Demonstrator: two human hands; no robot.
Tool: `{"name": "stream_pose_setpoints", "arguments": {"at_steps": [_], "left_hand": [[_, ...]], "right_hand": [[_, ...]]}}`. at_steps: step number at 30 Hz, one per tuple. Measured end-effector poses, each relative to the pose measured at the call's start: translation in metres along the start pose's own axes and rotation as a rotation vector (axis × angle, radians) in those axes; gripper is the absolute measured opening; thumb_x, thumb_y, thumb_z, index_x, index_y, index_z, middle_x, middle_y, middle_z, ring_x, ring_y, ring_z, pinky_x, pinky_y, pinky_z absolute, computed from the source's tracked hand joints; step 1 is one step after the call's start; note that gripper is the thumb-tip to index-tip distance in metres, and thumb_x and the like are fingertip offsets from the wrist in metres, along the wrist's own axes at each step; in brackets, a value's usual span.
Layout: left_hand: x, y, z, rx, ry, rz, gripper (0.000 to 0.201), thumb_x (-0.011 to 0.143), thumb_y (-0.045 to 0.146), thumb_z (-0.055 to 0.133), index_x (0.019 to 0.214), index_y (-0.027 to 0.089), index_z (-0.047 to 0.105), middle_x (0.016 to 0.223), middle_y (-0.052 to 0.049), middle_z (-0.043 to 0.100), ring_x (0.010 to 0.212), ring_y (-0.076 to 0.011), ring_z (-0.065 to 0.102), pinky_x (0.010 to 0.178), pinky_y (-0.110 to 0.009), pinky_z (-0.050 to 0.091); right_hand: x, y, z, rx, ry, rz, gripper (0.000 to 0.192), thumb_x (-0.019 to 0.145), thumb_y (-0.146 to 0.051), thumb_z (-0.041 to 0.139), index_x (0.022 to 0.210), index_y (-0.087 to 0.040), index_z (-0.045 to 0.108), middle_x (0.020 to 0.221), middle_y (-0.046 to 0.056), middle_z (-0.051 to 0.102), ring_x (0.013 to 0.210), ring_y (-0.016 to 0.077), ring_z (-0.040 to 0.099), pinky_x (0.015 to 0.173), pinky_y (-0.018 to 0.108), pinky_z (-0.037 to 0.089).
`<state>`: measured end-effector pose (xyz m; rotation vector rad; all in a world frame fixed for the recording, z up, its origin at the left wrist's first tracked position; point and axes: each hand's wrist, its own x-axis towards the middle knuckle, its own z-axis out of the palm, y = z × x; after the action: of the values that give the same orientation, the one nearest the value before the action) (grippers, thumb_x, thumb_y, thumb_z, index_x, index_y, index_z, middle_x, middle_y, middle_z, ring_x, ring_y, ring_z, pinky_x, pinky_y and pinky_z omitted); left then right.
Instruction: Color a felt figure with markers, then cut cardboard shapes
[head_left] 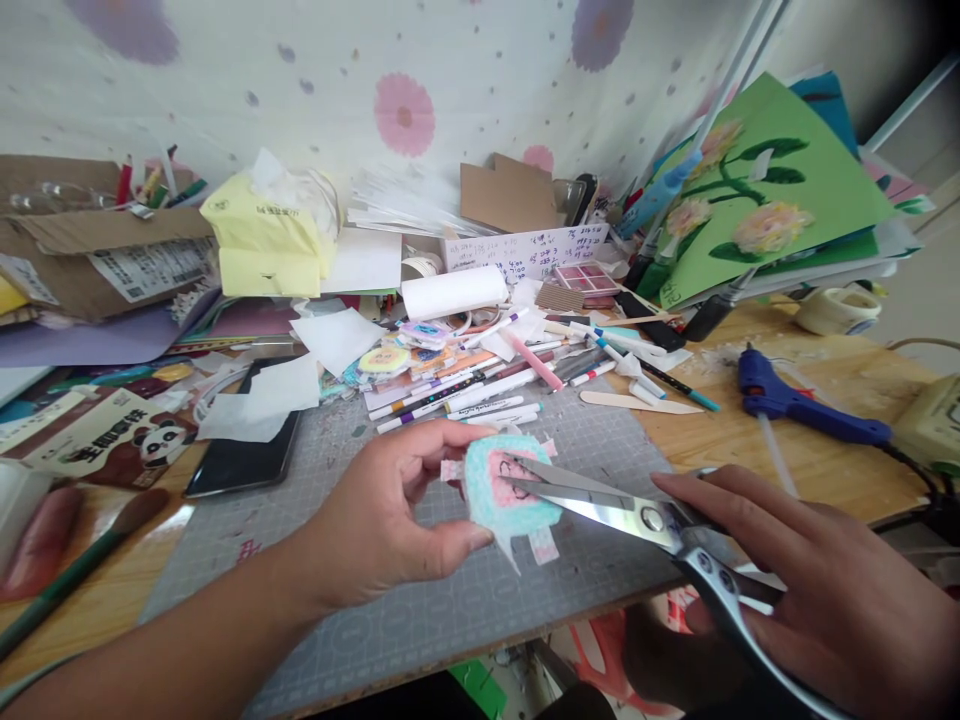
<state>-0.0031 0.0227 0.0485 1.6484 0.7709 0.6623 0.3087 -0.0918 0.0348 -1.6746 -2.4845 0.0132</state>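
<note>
Head view: one paper cutout (501, 487), one scissors (600, 500), two hands.

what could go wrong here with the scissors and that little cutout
1. The left hand pinches the small paper cutout close to the open scissors in the right hand, so a fingertip could get nicked.
2. The blades lie across the pink drawing, so a slip might cut into it.
3. The thin paper tabs at its lower edge could be snipped off or torn.

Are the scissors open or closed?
Open: the scissors in the right hand show two blades spread apart over the paper cutout.
</note>
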Motion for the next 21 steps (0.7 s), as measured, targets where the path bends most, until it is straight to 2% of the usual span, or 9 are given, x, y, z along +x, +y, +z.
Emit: {"name": "stream_pose_setpoints", "arguments": {"at_steps": [10, 18, 21], "left_hand": [[-0.0015, -0.0033, -0.0009, -0.015, -0.021, 0.022, 0.051, 0.073, 0.014, 0.076, 0.119, 0.022, 0.055, 0.112, -0.004, 0.07, 0.102, -0.0175, 0.066, 0.092, -0.025, 0.049], [0.0001, 0.0019, 0.0003, -0.022, -0.02, -0.001, 0.048, 0.07, 0.011, 0.076, 0.114, 0.02, 0.059, 0.108, -0.004, 0.072, 0.097, -0.0175, 0.068, 0.087, -0.023, 0.051], [0.0005, 0.0016, 0.0009, -0.046, -0.021, -0.005, 0.047, 0.07, 0.012, 0.076, 0.113, 0.021, 0.06, 0.106, -0.003, 0.072, 0.096, -0.0181, 0.068, 0.086, -0.024, 0.052]], "right_hand": [[0.002, 0.0, 0.0012, -0.048, 0.018, -0.047, 0.064, 0.078, -0.02, 0.054, 0.138, -0.021, 0.034, 0.12, 0.014, 0.064, 0.087, 0.0273, 0.071, 0.066, 0.034, 0.061], [-0.0002, 0.0027, 0.0021, -0.116, 0.102, -0.097, 0.06, 0.076, -0.018, 0.052, 0.136, -0.018, 0.042, 0.111, 0.013, 0.069, 0.077, 0.0271, 0.072, 0.065, 0.034, 0.06], [-0.003, 0.0054, 0.0031, -0.167, 0.1, -0.111, 0.061, 0.077, -0.02, 0.052, 0.137, -0.019, 0.04, 0.112, 0.014, 0.07, 0.076, 0.0292, 0.072, 0.064, 0.037, 0.06]]}}
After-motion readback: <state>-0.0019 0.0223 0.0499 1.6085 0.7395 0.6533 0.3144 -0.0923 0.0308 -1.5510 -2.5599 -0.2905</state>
